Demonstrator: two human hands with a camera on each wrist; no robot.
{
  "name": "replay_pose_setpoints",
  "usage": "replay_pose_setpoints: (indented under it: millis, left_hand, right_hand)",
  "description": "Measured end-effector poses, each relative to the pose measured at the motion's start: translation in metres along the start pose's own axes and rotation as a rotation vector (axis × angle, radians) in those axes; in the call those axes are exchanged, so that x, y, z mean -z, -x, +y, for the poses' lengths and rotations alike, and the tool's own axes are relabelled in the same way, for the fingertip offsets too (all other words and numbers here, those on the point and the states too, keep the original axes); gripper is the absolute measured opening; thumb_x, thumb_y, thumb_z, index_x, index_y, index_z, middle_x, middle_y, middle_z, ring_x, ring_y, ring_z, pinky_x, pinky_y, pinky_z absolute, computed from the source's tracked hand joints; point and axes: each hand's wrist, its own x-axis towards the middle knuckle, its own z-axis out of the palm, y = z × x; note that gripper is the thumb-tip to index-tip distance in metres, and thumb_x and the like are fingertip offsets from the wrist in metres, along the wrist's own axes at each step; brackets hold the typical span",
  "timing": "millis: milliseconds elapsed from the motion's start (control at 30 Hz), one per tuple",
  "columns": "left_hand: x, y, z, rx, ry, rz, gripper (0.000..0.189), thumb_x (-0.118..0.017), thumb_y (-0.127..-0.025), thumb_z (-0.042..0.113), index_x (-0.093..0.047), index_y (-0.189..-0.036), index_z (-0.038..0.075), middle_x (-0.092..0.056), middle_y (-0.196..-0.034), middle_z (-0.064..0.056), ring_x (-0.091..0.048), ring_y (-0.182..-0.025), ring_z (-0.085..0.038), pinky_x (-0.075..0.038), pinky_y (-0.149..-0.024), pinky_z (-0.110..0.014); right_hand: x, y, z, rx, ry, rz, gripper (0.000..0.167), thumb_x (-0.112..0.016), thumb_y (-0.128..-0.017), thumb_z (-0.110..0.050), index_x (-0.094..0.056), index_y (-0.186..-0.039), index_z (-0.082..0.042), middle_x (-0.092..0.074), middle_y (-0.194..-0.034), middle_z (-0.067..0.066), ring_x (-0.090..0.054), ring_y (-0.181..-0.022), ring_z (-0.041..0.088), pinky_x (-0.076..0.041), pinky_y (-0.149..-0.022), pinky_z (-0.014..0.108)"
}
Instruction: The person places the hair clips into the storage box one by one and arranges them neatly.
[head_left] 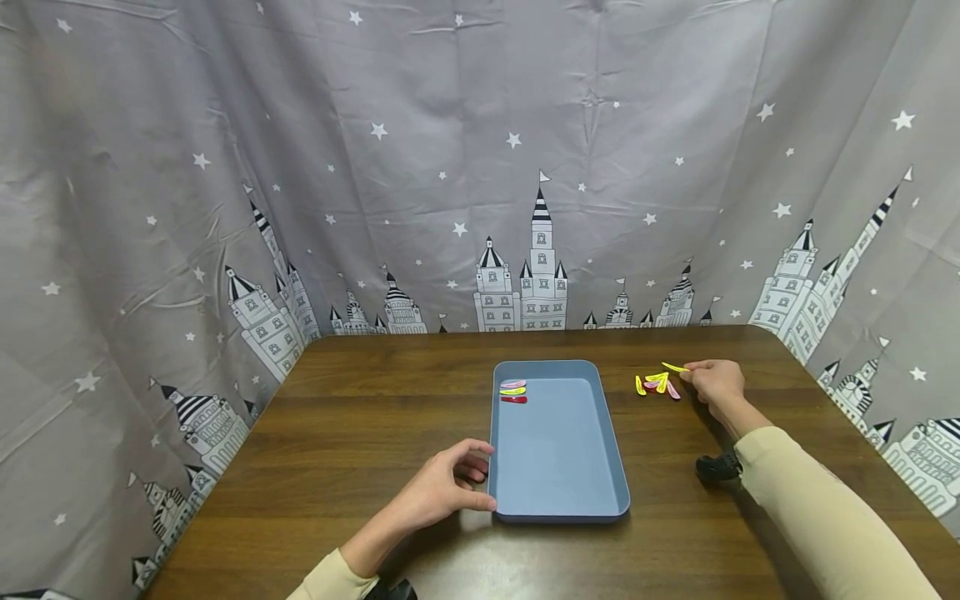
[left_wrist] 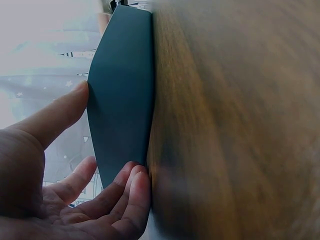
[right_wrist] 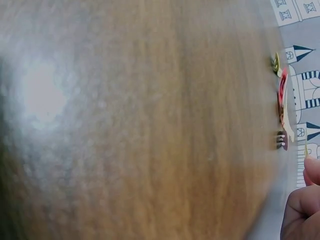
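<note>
Between its thumb and fingertips, my right hand (head_left: 715, 385) pinches a yellow hair clip (head_left: 674, 367) above the table's right side. A loose pile of hair clips (head_left: 661, 382), yellow, pink and red, lies just left of that hand; the right wrist view catches these clips (right_wrist: 283, 100) edge-on. My left hand (head_left: 442, 487) rests against the left side of a blue-grey tray (head_left: 555, 450). In the left wrist view its thumb touches the rim, while bent fingertips meet the outer wall (left_wrist: 122, 90). Inside the tray's far left corner lie a pink clip (head_left: 513, 384), a yellow clip (head_left: 513, 391) and a red clip (head_left: 514, 400), in a column.
The brown wooden table (head_left: 360, 417) carries the tray near its middle. Behind it hangs a grey curtain (head_left: 420, 183) printed with castles and stars. A black strap device (head_left: 718, 467) sits at my right wrist, low over the table.
</note>
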Motion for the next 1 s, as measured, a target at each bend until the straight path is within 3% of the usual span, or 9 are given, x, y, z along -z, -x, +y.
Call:
replay_pose_setpoints:
  millis: [267, 533, 733, 1000]
  left_hand:
    - [0.0, 0.0, 0.001, 0.002, -0.004, 0.001, 0.064, -0.089, -0.077, 0.017, -0.058, -0.132, 0.007, -0.065, -0.116, -0.014, -0.061, -0.103, -0.024, -0.055, -0.086, -0.035]
    - [0.001, -0.001, 0.001, 0.003, -0.004, 0.005, 0.064, -0.089, -0.077, 0.018, -0.058, -0.132, 0.007, -0.065, -0.115, -0.013, -0.061, -0.103, -0.024, -0.055, -0.087, -0.036]
    - [0.0, 0.0, 0.0, 0.0, -0.011, 0.002, 0.064, -0.089, -0.077, 0.018, -0.058, -0.132, 0.006, -0.065, -0.113, -0.013, -0.061, -0.103, -0.025, -0.055, -0.087, -0.035]
    - [0.0, 0.0, -0.001, 0.001, -0.004, 0.001, 0.064, -0.089, -0.077, 0.017, -0.058, -0.132, 0.006, -0.065, -0.113, -0.012, -0.061, -0.103, -0.025, -0.055, -0.087, -0.035]
  right_hand:
    - [-0.001, 0.004, -0.008, 0.052, -0.052, -0.032, 0.034, -0.067, -0.091, -0.007, -0.063, -0.118, 0.014, -0.052, -0.056, -0.01, -0.037, -0.041, 0.001, -0.034, -0.041, 0.02]
    - [-0.001, 0.008, -0.017, 0.064, 0.025, -0.032, 0.035, -0.07, -0.091, -0.012, -0.066, -0.118, 0.01, -0.059, -0.075, -0.001, -0.037, -0.044, 0.003, -0.034, -0.042, 0.022]
    - [-0.002, 0.01, -0.02, 0.096, 0.043, -0.037, 0.035, -0.071, -0.09, -0.012, -0.067, -0.116, 0.01, -0.058, -0.07, -0.005, -0.038, -0.043, 0.003, -0.035, -0.042, 0.022]
    - [-0.005, 0.016, -0.03, 0.117, -0.006, -0.103, 0.034, -0.067, -0.093, -0.008, -0.064, -0.12, 0.013, -0.049, -0.06, -0.009, -0.033, -0.042, 0.001, -0.03, -0.04, 0.021]
